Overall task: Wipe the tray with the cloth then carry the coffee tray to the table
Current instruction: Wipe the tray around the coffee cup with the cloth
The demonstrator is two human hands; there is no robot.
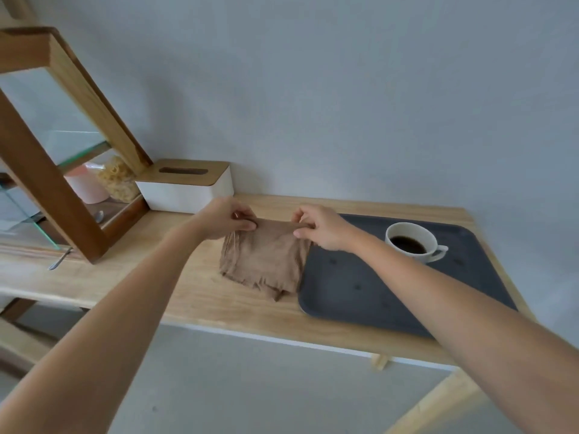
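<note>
Pinching the far edge of the brown cloth (264, 260) on the worktop (194, 296), left hand (224, 222) and right hand (322, 225) each close their grip, the dark tray (360, 286) just right holding a cup (411, 242) of coffee.

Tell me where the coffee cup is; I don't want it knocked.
In the head view, the coffee cup stands on the tray's far right part, right of the right hand.

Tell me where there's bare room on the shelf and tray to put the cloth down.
Tray: the near and left part is bare; only the coffee cup sits toward its far right. Wooden top: a bare strip runs in front of the cloth, leftward to the spoon. It is crowded at the back left, between the tissue box and the cabinet.
</note>
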